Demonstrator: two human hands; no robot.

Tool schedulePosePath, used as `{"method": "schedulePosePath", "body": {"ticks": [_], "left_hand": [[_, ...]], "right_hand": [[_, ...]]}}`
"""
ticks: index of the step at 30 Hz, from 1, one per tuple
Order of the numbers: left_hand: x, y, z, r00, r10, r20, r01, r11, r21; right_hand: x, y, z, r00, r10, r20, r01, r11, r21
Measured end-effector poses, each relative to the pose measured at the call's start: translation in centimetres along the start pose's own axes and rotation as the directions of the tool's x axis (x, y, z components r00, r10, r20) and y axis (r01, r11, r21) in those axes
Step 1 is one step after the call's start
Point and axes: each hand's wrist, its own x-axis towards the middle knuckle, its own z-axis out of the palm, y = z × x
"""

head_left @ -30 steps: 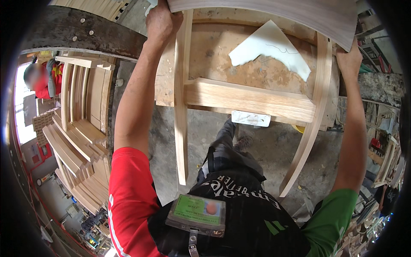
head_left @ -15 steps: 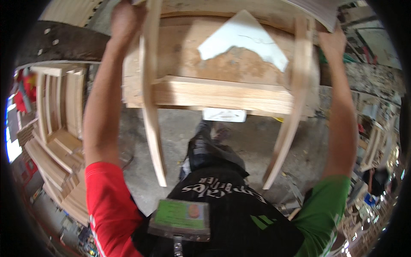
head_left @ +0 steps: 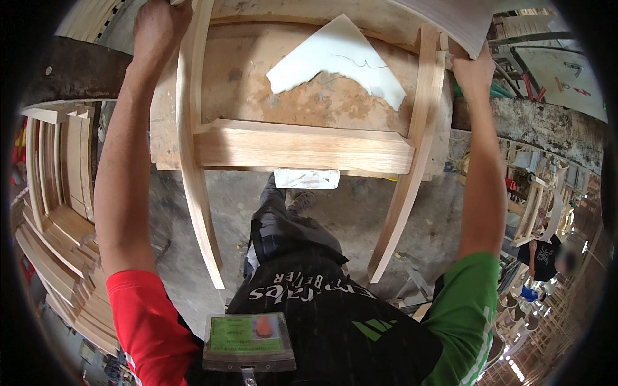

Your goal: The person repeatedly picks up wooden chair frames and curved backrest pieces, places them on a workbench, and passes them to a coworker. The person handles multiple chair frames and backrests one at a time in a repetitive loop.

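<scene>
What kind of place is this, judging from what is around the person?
Most likely a furniture workshop. Both hands hold an unfinished wooden chair frame over a worn workbench, curved wooden parts are stacked at the left, and more bare chair frames stand at the right.

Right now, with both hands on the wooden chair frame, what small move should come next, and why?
Probably lower the chair frame flat onto the workbench: the left hand and right hand grip its uprights, and its legs hang over the edge.

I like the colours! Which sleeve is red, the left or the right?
The left sleeve is red. The right sleeve is green with white stripes, so it looks quite different.
</scene>
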Motion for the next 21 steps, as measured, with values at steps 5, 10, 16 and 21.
{"method": "schedulePosePath", "body": {"ticks": [5,10,16,21], "left_hand": [[0.1,0.6,0.0,1.0,-0.015,0.006,0.015,1.0,0.004],[0.6,-0.5,0.3,0.992,-0.119,0.03,0.117,0.991,0.07],[0.2,0.1,-0.2,0.976,-0.198,0.09,0.184,0.972,0.144],[-0.5,0.1,-0.9,0.976,-0.202,0.083,0.188,0.97,0.151]], "right_hand": [[-0.6,1.3,0.3,0.999,0.033,0.021,-0.036,0.991,0.128],[0.0,0.3,0.7,0.998,0.028,0.054,-0.033,0.995,0.091],[2.5,-0.1,-9.8,0.947,-0.076,0.314,0.028,0.987,0.156],[7.2,-8.9,-15.6,0.801,0.131,-0.585,0.109,0.927,0.358]]}}
